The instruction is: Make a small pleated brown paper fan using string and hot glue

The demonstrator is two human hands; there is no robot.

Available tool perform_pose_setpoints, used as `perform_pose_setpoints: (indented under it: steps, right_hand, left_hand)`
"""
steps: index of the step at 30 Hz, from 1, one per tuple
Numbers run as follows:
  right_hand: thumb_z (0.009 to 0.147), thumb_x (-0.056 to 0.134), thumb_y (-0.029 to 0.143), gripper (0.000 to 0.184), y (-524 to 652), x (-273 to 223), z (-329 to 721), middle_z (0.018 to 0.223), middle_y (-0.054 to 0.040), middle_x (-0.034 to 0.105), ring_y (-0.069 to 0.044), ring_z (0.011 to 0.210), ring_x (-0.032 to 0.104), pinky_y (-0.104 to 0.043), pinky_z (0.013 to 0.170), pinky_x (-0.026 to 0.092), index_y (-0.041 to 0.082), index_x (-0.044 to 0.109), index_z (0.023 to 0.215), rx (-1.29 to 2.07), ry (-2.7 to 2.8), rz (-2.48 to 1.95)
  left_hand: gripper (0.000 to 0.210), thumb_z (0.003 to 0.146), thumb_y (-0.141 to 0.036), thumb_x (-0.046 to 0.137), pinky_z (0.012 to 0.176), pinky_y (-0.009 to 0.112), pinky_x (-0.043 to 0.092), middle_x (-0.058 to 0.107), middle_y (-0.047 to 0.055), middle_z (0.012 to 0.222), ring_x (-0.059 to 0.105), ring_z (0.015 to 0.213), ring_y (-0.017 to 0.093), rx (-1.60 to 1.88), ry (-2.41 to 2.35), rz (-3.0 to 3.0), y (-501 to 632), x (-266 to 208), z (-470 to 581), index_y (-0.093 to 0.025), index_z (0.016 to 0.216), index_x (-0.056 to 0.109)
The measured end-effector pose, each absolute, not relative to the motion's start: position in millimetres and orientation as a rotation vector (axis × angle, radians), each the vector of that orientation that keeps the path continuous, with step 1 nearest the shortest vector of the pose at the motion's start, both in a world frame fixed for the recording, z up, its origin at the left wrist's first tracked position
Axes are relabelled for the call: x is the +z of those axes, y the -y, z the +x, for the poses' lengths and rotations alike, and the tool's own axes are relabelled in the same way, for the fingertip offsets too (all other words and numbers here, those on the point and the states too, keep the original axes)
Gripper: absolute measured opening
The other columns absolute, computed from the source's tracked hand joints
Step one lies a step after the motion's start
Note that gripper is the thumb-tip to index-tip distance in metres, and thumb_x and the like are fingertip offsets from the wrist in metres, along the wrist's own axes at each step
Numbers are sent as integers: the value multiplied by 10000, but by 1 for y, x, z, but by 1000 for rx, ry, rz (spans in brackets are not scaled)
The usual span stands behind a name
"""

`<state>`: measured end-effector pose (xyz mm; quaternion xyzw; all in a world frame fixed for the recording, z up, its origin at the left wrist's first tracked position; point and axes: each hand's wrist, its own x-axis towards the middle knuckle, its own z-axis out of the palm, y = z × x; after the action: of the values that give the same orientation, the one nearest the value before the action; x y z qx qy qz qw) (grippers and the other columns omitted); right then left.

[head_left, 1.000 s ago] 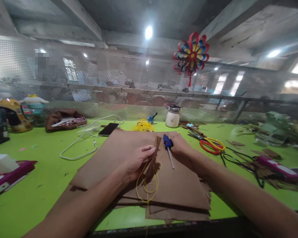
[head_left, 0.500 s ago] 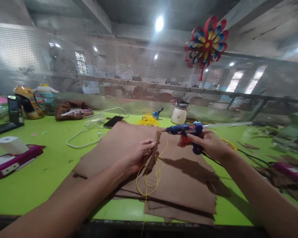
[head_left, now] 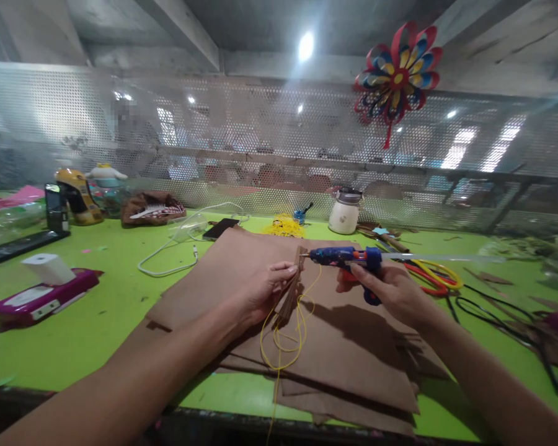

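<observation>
Glue gun [head_left: 332, 255] first: can you read anything on it?

Nah, the little marks along the barrel are too small for me. It's dark blue with a red-orange trigger, and a long clear glue stick [head_left: 430, 257] pokes out the back. The right hand [head_left: 393, 285] has its fingers wrapped around the grip, gun roughly level above the paper.

What's the nozzle aimed at?

Upper end of a folded paper bundle [head_left: 287, 301]. Can't tell if the tip touches it or is just beside it. The bundle's brown, narrow, pleated-looking and tilted. The left hand [head_left: 272, 282] pinches it between thumb and fingers, right over the stack of brown paper sheets [head_left: 214, 272]. Thin yellow string [head_left: 279, 369] loops around below it and trails toward the near edge.

Any labels further out?

The white jar [head_left: 345, 214] behind the stack has a tiny emblem, can't make it out. Purple power strip [head_left: 41, 303] on the left has a pale label, too blurry, with a white plug adapter [head_left: 49, 268] on top. Black phone [head_left: 221, 228] lies near the stack's far left corner, everything on a bright green table [head_left: 116, 322]. A red, blue and yellow flower decoration [head_left: 398, 79] hangs up top.
</observation>
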<state>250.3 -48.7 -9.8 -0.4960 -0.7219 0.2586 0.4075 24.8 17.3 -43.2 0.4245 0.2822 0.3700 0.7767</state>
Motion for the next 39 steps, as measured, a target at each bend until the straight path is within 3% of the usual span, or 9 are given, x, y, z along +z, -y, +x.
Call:
perform_pose_setpoints:
  steps: [10, 25, 39]
  right_hand:
    - [883, 401, 507, 438, 48, -9, 249, 676, -56, 651, -149, 597, 562, -265, 547, 417, 158, 621, 733, 462, 1857, -1324]
    - [892, 400, 476, 405, 47, -14, 254, 655, -53, 610, -168, 645, 556, -306, 652, 428, 173, 572, 686, 441, 1924, -1303]
    - [898, 381, 479, 433, 42, -11, 263, 626, -43, 587, -155, 616, 530, -287, 621, 406, 174, 563, 652, 336, 1876, -1312]
  left_hand:
    - [172, 732, -186, 673, 607, 230, 464, 581, 12, 711, 601, 609, 113, 804, -595, 910, -19, -46, 26, -141, 873, 585]
    - [160, 723, -172, 676, 586, 203, 438, 565, 15, 697, 578, 599, 97, 810, -607, 899, -18, -45, 26, -140, 831, 562]
    - [176, 714, -171, 684, 612, 230, 455, 582, 26, 722, 585, 607, 104, 784, -562, 935, -17, -46, 25, -136, 836, 561]
